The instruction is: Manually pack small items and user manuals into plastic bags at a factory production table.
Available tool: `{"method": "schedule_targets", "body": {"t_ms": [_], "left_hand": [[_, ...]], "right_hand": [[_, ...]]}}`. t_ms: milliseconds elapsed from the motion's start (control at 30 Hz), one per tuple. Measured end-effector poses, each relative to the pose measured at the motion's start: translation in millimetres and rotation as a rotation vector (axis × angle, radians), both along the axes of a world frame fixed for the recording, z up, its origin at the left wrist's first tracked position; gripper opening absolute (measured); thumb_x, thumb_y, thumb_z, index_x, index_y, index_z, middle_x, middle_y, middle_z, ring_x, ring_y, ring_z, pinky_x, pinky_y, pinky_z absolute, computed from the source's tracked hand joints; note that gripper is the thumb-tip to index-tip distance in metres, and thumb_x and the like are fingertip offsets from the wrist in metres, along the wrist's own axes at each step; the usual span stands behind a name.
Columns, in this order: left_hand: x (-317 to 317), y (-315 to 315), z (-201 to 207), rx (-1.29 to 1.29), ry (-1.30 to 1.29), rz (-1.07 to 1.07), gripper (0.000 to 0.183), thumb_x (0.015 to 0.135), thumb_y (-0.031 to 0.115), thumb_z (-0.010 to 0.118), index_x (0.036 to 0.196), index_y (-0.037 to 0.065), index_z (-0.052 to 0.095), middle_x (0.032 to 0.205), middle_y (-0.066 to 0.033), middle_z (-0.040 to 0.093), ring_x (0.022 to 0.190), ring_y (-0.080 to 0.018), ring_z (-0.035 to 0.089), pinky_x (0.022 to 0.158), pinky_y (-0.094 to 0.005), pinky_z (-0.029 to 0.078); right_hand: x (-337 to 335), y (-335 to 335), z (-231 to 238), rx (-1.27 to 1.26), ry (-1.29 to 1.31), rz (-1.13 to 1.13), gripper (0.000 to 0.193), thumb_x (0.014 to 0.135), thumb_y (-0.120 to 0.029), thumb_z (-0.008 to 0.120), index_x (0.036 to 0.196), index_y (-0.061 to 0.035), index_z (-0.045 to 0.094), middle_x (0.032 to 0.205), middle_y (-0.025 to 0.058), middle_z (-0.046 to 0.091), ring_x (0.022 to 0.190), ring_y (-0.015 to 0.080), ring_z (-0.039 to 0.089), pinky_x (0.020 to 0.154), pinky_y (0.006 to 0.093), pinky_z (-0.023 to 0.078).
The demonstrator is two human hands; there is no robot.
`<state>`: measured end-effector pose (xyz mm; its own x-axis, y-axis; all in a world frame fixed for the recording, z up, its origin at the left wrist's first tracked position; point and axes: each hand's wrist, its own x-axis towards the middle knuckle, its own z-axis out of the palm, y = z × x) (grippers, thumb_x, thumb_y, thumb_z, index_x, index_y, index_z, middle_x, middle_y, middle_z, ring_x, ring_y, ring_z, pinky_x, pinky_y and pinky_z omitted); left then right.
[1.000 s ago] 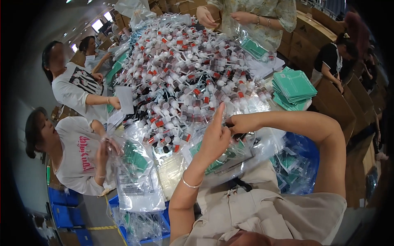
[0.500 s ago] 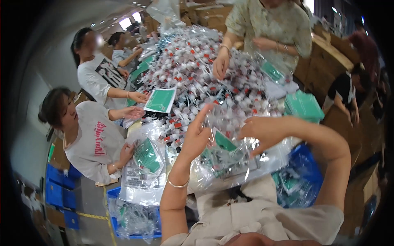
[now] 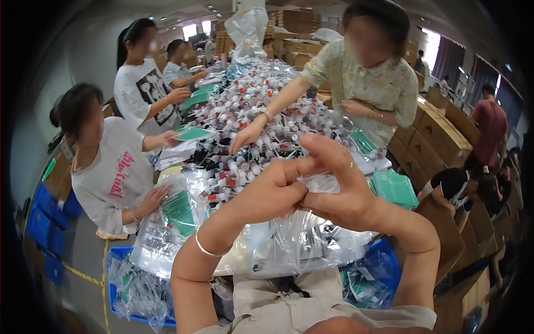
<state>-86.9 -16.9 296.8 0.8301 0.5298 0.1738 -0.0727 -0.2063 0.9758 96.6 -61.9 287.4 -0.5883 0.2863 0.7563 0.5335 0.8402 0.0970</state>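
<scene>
The left hand (image 3: 272,192) and the right hand (image 3: 347,195) meet over the near side of the table, and both pinch the top of a clear bag (image 3: 303,234). Their fingers are closed on its edge, and the bag hangs down below them, over some flat shiny bags. A big heap of small bottles (image 3: 272,92) with white tops sits behind the hands. A pile of green cards (image 3: 394,188) lies just to the right of the heap. A co-worker's hand (image 3: 248,136) reaches out over the bottles. Low down, one blue bin (image 3: 391,261) on the right holds more bags with green cards inside
</scene>
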Motion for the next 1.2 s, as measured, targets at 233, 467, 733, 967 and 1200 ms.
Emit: {"method": "schedule_targets", "body": {"t_ms": [233,467,733,967,1200], "left_hand": [[48,-22,17,0.336,-0.192,0.014,0.054,0.071,-0.009,0.041,0.124,-0.002,0.046,0.112,-0.0124,0.059,0.067,-0.0062,0.053,0.059,-0.0182,0.042],[80,-28,-2,0.396,-0.463,-0.185,0.033,0.076,0.009,0.053,0.104,-0.008,0.059,0.105,-0.0261,0.060,0.082,-0.0232,0.060,0.070,-0.0296,0.047],[87,-61,-18,0.272,-0.456,-0.601,0.017,0.087,0.023,0.058,0.103,0.019,0.060,0.091,-0.0068,0.053,0.072,-0.0176,0.051,0.060,-0.0278,0.042],[82,-63,-20,-0.085,-0.588,-0.657,0.013,0.076,0.016,0.073,0.088,0.014,0.070,0.078,-0.0087,0.068,0.055,-0.0159,0.062,0.055,-0.0267,0.048],[68,-55,-21,-0.003,-0.500,-0.854,0.018,0.085,0.028,0.065,0.101,0.019,0.066,0.086,-0.0059,0.064,0.058,-0.0145,0.059,0.045,-0.0235,0.045]], "right_hand": [[58,-38,7,-0.246,0.162,-0.134,0.014,0.075,-0.013,0.069,0.083,-0.0099,0.057,0.105,0.0094,0.057,0.073,0.0262,0.060,0.058,0.0346,0.049],[129,-146,15,-0.671,0.582,-0.313,0.008,0.078,-0.008,0.068,0.081,-0.0015,0.064,0.078,0.0020,0.064,0.072,0.0069,0.058,0.063,0.0216,0.045],[190,-218,-71,-0.969,0.744,-0.544,0.006,0.078,-0.003,0.068,0.079,0.0010,0.063,0.082,0.0091,0.066,0.078,0.0154,0.064,0.072,0.0263,0.050],[237,-211,-199,-1.273,0.645,-0.614,0.006,0.078,-0.002,0.066,0.082,0.0008,0.064,0.085,0.0059,0.065,0.083,0.0119,0.060,0.073,0.0248,0.048],[250,-237,-316,-1.813,0.046,-0.600,0.017,0.070,-0.016,0.073,0.082,-0.0049,0.068,0.083,0.0075,0.068,0.076,0.0172,0.062,0.070,0.0313,0.049]]}}
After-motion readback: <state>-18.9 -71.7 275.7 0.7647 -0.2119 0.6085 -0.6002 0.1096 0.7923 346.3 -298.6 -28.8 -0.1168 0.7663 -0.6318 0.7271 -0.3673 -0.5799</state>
